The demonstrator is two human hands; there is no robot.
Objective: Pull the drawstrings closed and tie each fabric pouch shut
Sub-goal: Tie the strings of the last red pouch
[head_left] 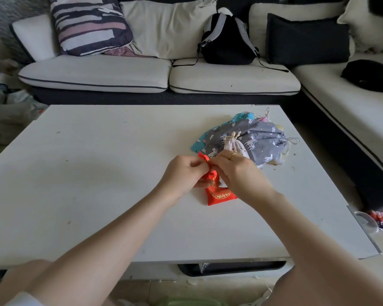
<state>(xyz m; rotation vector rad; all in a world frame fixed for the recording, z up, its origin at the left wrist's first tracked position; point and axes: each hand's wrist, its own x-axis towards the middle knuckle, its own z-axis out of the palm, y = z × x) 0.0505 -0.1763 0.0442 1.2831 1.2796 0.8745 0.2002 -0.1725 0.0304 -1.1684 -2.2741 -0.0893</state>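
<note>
Red satin, stitched with gold at its lower end: the red pouch [219,195] lies on the white table [97,173] directly under both hands, its long axis running away from the person, closed bottom toward them and gathered neck pointing at the far edge. The left hand [181,175] is curled round the neck from the left, pinching the bunched fabric, with a red tip sticking up past its fingers. The right hand [239,171], a ring on 1 finger, meets it from the right, fingertips pinched at the same point; the cord itself is too small to make out, so whether a knot is already formed I cannot tell. Both hands sit equally close to the neck, so tightening would seem to call for pulling apart sideways, across the pouch's axis, not along it.

Just beyond the right hand lies a heap of other pouches [252,140], grey and teal prints with a small pale pouch [234,144] on top, its neck apparently cinched. The heap is nearer the right hand.
</note>
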